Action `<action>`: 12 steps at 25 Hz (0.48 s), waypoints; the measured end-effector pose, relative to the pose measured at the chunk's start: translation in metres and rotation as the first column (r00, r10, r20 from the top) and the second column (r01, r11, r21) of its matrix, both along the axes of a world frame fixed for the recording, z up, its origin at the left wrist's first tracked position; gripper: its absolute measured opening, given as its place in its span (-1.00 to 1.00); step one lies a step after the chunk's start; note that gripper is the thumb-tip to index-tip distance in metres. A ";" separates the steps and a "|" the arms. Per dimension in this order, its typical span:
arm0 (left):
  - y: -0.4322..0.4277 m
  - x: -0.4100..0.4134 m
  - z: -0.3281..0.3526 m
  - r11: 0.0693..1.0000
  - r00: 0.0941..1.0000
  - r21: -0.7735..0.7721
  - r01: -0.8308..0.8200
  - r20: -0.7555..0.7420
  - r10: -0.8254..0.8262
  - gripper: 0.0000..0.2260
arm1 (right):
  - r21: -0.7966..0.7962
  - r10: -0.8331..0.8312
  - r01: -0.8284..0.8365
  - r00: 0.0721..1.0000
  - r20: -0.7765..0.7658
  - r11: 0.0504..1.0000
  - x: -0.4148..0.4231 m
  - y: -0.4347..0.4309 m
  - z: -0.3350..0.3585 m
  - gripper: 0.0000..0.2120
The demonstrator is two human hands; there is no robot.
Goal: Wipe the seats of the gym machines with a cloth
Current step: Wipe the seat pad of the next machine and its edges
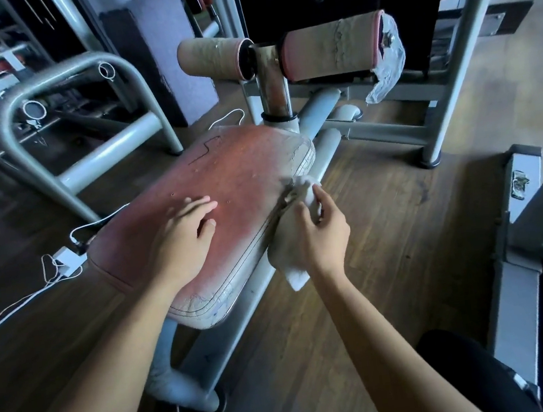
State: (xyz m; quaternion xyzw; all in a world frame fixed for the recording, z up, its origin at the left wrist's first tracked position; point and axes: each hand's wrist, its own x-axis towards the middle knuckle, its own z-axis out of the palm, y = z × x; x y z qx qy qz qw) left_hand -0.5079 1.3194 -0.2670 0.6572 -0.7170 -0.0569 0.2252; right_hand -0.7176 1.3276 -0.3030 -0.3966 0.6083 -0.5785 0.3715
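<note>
Right grip (318, 230) clenches the pale cloth (295, 277) against the right edge of the red seat (230, 166). Left grip (184, 238) is released, fingers straight, resting on the seat's top and slightly blurred. Grey machine frame (180, 387) carries the seat, whose middle looks evenly red. Its far right corner and near end are whitish and cracked, perhaps dust, perhaps wear; I cannot tell which. Beyond stand two worn roller pads (332, 47). At left a white charger (68, 262) lies on the floor (386, 225). By my judgement this seat's top is mostly wiped, its side edge is in hand, and the other machines' seats remain.
</note>
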 end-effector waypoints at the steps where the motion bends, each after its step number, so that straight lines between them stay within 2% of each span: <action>1: -0.004 -0.006 0.001 1.000 1.000 0.006 0.010 -0.006 -0.010 -0.70 | -0.015 0.001 -0.001 1.000 0.017 1.000 0.003 -0.004 0.000 -0.66; 6: -0.038 -0.042 -0.001 0.983 0.985 0.071 0.170 -0.026 -0.169 -0.65 | -0.199 0.143 -0.141 0.990 0.000 0.970 0.022 0.002 -0.013 -0.59; 8: -0.047 -0.044 -0.004 0.978 0.982 0.082 0.190 -0.036 -0.188 -0.62 | -0.192 0.197 -0.199 0.980 -0.032 0.961 0.017 -0.006 -0.019 -0.64; 10: -0.051 -0.040 -0.009 0.976 0.980 0.092 0.196 -0.027 -0.195 -0.61 | -0.155 0.161 -0.170 0.984 -0.072 0.973 0.010 -0.027 -0.022 -0.76; 12: -0.052 -0.038 -0.012 0.976 0.980 0.085 0.199 -0.022 -0.197 -0.61 | -0.138 0.088 -0.106 0.988 -0.127 0.985 0.000 -0.058 -0.018 -0.75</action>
